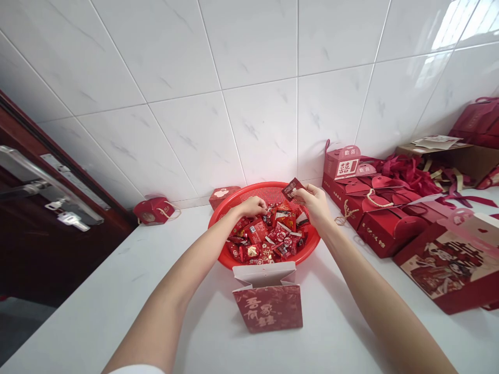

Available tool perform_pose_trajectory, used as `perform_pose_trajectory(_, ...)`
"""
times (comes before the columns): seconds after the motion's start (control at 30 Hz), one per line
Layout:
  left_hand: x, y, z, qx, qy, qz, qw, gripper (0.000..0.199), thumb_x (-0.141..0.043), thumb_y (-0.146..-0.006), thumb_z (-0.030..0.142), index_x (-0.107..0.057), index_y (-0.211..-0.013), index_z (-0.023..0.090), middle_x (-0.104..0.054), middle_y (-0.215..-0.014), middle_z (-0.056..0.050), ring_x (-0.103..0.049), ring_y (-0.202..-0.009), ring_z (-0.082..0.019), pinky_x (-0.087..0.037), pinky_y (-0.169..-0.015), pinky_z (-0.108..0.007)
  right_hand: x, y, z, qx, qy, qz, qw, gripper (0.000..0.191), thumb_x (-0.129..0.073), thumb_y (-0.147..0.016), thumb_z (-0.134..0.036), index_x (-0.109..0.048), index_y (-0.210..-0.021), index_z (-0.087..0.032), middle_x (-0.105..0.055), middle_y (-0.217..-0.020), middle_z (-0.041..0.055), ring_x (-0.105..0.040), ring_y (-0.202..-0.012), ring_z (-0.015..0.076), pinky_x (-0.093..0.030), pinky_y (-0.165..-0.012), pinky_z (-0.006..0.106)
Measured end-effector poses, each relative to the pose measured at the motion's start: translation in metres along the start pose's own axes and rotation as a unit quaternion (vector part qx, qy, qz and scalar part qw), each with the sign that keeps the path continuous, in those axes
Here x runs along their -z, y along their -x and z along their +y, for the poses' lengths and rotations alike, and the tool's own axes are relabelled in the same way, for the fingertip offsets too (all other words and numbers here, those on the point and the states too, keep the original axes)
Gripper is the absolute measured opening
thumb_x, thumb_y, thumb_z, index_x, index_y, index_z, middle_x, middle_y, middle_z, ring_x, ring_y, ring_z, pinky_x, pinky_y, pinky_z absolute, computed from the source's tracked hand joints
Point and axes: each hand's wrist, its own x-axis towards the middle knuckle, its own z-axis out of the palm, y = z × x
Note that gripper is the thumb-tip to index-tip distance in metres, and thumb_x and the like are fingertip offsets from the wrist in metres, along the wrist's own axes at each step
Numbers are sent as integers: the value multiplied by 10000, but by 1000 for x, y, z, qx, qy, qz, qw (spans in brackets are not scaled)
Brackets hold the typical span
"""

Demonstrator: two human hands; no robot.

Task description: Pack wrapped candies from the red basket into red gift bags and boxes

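A red plastic basket [215, 228] full of red-wrapped candies [258, 231] stands on the white tabletop by the tiled wall. Over its left part, my left hand [253, 206] is closed with bent fingertips at the candies; whatever they pinch is hidden. My right hand [311, 200], above the basket's right rim, pinches a dark red candy packet [293, 189] between thumb and fingers. In front of the basket, nearest to me, an upright red gift box [268, 310] with white characters has its top open; its inside is mostly hidden.
Several red gift boxes [390, 228] crowd the right side, with ribbons [405, 169] and a cardboard box [477, 166] behind. A small red box [154, 210] sits left, another [224, 196] behind the basket. A dark door [31, 239] with keys [72, 219] borders the table's left.
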Motion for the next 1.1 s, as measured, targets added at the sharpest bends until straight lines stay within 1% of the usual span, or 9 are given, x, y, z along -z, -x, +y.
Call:
perform_pose_trajectory(0.23, 3, -2, 2, -18, 6, 102, 995, 147, -537, -737, 278, -570, -632, 181, -671, -714, -48, -615, -660, -166, -501, -623, -273, 0, 1, 0, 13, -10, 9, 1000, 203, -686, -587, -290, -497, -608, -221, -582, -614, -31, -604, -668, 151, -530, -723, 305)
perform_pose_trajectory(0.37, 2, -3, -2, -15, -52, 136, 989, 148, -527, -758, 225, -657, -797, 165, -721, -890, -100, -672, -856, -253, -547, -832, -393, -1, 2, -1, 13, -3, 13, 1000, 182, -671, -595, -292, -515, -663, -225, -594, -645, -32, -583, -657, 150, -508, -698, 303)
perform_pose_trajectory(0.43, 0, -4, -2, -29, -86, 146, 985, 260, -568, -732, 174, -695, -959, 158, -721, -1116, -135, -642, -1097, -312, -485, -1021, -461, -1, 2, 0, 15, -6, 16, 1000, 177, -666, -599, -296, -515, -658, -225, -593, -652, -32, -564, -652, 147, -490, -676, 295)
perform_pose_trajectory(0.53, -9, -8, 0, -66, -121, 117, 984, 428, -610, -715, 126, -695, -1132, 175, -654, -1350, -128, -523, -1333, -316, -353, -1183, -452, -1, 1, 0, 10, -16, 12, 1000, 165, -669, -589, -301, -556, -673, -214, -628, -689, -18, -573, -675, 151, -483, -669, 288)
perform_pose_trajectory(0.63, -23, -14, 1, -81, -134, 62, 986, 468, -657, -717, 146, -683, -1183, 172, -680, -1324, -124, -581, -1275, -301, -413, -1133, -407, -2, 0, 0, 3, -31, 6, 1000, 189, -684, -570, -304, -604, -708, -204, -652, -711, -11, -589, -690, 154, -485, -668, 281)
perform_pose_trajectory(0.77, -33, -20, -4, -52, -135, 24, 989, 368, -718, -706, 217, -713, -1072, 173, -750, -1149, -97, -675, -1061, -277, -513, -937, -337, -2, -1, 2, -3, -39, -6, 999, 224, -715, -554, -315, -632, -724, -195, -642, -671, -18, -611, -687, 160, -494, -676, 282)
perform_pose_trajectory(0.9, -30, -23, -10, -3, -119, 8, 993, 121, -759, -657, 229, -720, -755, 171, -736, -773, -40, -668, -760, -227, -503, -716, -304, -2, -2, 4, -10, -36, -6, 999, 254, -745, -557, -341, -627, -730, -198, -648, -665, -21, -614, -653, 159, -498, -653, 286)
perform_pose_trajectory(0.97, -27, -22, -10, 6, -99, 6, 995, 104, -783, -608, 202, -692, -651, 175, -677, -647, -8, -634, -672, -201, -474, -653, -291, -2, -1, 4, -15, -29, -10, 999, 270, -756, -569, -354, -635, -752, -197, -653, -668, -22, -609, -634, 155, -496, -632, 283)
perform_pose_trajectory(1.1, -19, -18, -4, -4, -40, 43, 998, 252, -808, -533, 150, -713, -766, 166, -648, -668, 15, -618, -668, -185, -469, -632, -278, -2, -1, 4, -15, -28, -18, 999, 285, -763, -583, -364, -647, -784, -197, -680, -695, -13, -647, -665, 170, -532, -664, 298)
